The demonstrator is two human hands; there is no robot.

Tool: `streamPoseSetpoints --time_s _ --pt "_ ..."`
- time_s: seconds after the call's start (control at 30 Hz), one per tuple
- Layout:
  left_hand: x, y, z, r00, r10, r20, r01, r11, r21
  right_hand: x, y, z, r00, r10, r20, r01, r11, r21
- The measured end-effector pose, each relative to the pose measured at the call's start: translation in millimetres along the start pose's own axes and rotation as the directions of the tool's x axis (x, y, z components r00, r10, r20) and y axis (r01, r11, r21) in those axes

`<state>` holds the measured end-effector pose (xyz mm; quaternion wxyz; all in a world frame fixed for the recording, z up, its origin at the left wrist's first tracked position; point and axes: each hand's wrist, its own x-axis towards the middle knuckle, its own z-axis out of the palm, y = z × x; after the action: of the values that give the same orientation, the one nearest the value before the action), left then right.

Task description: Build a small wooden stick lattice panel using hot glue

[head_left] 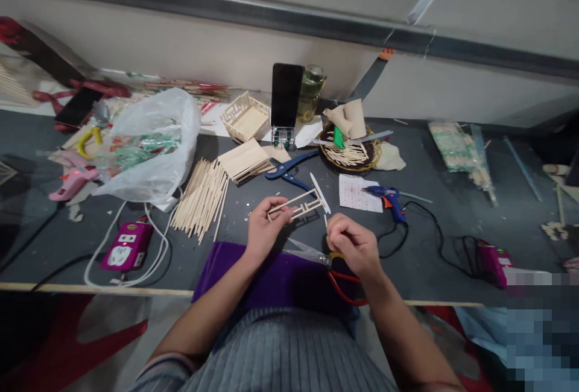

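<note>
My left hand [263, 227] is closed on one end of a small frame of glued wooden sticks [299, 205], held just above the dark table [226, 229]. My right hand [351, 241] is closed in a pinch on a short thin stick [325, 221] beside the frame's lower right. Scissors with red handles [316, 256] lie under my right hand, on a purple cloth [271, 271]. A blue glue gun [389, 199] rests to the right by a white paper [357, 193].
A pile of loose sticks [201, 196], a flat stick panel [244, 160], a stick box [245, 116], blue cutters [289, 172], an upright phone [286, 99], a basket of sticks [348, 151], a white plastic bag [149, 145], a pink glue gun [72, 182] and a purple power strip [127, 246] crowd the table.
</note>
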<state>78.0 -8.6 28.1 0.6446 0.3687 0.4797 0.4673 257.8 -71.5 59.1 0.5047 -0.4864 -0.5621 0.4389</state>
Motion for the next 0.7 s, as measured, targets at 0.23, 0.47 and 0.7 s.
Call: streamPoseSetpoints --time_s 0.23,0.47,0.7 --pt "-7 5 5.3 0.996 0.092 -0.006 -0.091 0.993 0.075 13 14 7 0.925 -0.045 -0.377 -0.068 0.957 -0.282" --pt "-17 4 8.8 0.946 0.320 0.040 -0.320 0.918 0.235 23 17 19 0.922 -0.163 -0.350 -0.006 0.901 -0.434" --pt "-19 0 10.9 0.918 0.391 0.068 -0.390 0.858 0.334 31 14 30 0.934 -0.147 -0.326 -0.027 0.879 -0.476"
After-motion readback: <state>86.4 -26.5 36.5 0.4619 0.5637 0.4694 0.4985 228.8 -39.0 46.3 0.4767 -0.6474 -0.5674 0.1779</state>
